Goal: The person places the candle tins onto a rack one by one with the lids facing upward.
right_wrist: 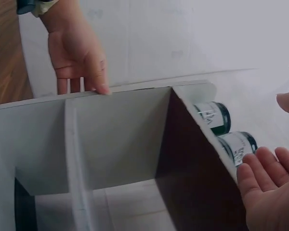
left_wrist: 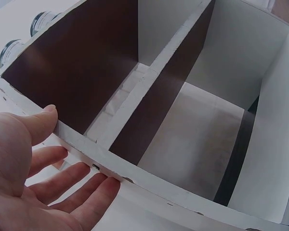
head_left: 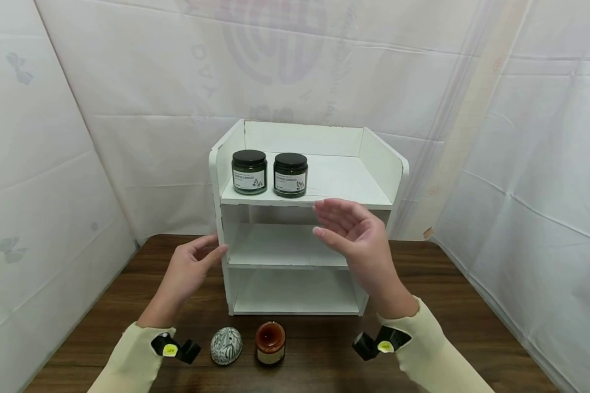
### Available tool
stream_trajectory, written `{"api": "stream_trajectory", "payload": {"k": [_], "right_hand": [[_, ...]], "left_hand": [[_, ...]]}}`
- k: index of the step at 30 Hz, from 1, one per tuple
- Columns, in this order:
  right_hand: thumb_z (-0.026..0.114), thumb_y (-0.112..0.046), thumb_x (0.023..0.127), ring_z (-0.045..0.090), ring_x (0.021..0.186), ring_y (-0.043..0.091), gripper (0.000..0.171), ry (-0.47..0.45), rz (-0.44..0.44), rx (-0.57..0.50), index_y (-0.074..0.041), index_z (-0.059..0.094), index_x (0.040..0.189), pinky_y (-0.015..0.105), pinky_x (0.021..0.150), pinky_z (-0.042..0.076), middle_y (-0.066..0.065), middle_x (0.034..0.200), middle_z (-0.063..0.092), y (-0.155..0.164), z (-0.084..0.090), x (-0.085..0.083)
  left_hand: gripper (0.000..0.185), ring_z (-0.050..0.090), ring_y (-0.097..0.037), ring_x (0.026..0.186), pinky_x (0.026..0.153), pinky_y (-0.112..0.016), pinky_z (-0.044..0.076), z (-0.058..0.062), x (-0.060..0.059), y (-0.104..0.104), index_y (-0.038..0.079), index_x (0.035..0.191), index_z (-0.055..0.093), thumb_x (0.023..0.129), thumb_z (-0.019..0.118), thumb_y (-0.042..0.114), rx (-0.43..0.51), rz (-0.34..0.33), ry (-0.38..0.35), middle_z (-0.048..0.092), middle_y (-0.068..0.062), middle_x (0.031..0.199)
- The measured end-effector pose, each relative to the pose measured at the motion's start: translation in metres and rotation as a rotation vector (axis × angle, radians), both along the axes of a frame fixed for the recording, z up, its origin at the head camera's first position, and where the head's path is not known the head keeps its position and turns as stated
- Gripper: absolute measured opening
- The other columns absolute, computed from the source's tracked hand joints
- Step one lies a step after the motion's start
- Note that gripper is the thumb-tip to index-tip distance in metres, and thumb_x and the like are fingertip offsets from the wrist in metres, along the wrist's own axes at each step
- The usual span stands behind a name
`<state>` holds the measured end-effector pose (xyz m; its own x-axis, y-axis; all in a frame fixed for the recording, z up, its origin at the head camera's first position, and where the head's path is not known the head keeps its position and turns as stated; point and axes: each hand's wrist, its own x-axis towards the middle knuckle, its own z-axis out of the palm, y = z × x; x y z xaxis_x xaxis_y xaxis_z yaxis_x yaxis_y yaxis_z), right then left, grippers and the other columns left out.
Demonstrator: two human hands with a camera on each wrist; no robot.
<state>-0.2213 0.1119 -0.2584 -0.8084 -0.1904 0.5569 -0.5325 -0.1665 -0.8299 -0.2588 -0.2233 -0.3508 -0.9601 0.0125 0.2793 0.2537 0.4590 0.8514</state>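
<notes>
A white three-tier shelf unit (head_left: 381, 169) stands at the back of a brown table. Two dark green candle jars with black lids (head_left: 249, 172) (head_left: 290, 174) sit side by side on its top tier; they also show in the right wrist view (right_wrist: 216, 117). My left hand (head_left: 189, 267) lies with straight fingers against the shelf's left side panel (left_wrist: 149, 185), its thumb (left_wrist: 45, 122) on the front edge. My right hand (head_left: 346, 229) hovers open in front of the top tier's edge, holding nothing; its fingers (right_wrist: 267, 166) are near the jars.
On the table's front lie a patterned egg-shaped object (head_left: 226, 345) and a small amber candle jar (head_left: 270, 342). The two lower shelf tiers (head_left: 285, 245) hold nothing. White sheeting closes in the back and both sides.
</notes>
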Motion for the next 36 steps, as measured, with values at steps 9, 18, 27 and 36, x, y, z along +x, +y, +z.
{"api": "stream_trajectory", "payload": {"k": [9, 18, 27, 36], "right_hand": [[0.078, 0.006, 0.084, 0.065, 0.126, 0.028, 0.051, 0.017, -0.004, 0.021, 0.005, 0.058, 0.132, 0.036, 0.103, 0.053, 0.016, 0.134, 0.067, 0.004, -0.034, -0.001], [0.079, 0.004, 0.085, 0.064, 0.127, 0.031, 0.050, -0.016, 0.015, 0.008, 0.005, 0.058, 0.131, 0.039, 0.105, 0.052, 0.017, 0.133, 0.067, 0.007, -0.072, -0.004], [0.076, 0.009, 0.085, 0.067, 0.122, 0.026, 0.046, 0.024, 0.073, -0.016, 0.014, 0.057, 0.127, 0.035, 0.103, 0.053, 0.025, 0.129, 0.066, 0.002, -0.108, -0.007], [0.078, 0.006, 0.084, 0.068, 0.119, 0.022, 0.045, 0.028, 0.101, -0.004, 0.014, 0.059, 0.124, 0.034, 0.102, 0.054, 0.029, 0.126, 0.066, -0.009, -0.135, -0.001]], "left_hand": [[0.061, 0.064, -0.019, 0.114, 0.088, -0.026, 0.053, -0.001, 0.000, -0.001, 0.015, 0.145, 0.059, 0.098, 0.065, 0.053, 0.007, 0.002, -0.012, 0.063, -0.009, 0.142], [0.061, 0.064, -0.014, 0.110, 0.092, -0.038, 0.055, 0.000, 0.000, -0.001, 0.014, 0.145, 0.059, 0.098, 0.064, 0.053, -0.008, 0.007, -0.002, 0.063, -0.008, 0.142], [0.061, 0.063, -0.021, 0.114, 0.087, -0.027, 0.053, 0.000, 0.000, 0.000, 0.014, 0.145, 0.059, 0.098, 0.064, 0.053, -0.015, 0.008, 0.000, 0.063, -0.009, 0.142], [0.061, 0.063, -0.019, 0.113, 0.088, -0.027, 0.053, 0.000, 0.000, 0.000, 0.014, 0.146, 0.058, 0.099, 0.064, 0.052, -0.012, 0.009, -0.002, 0.063, -0.009, 0.141]]}}
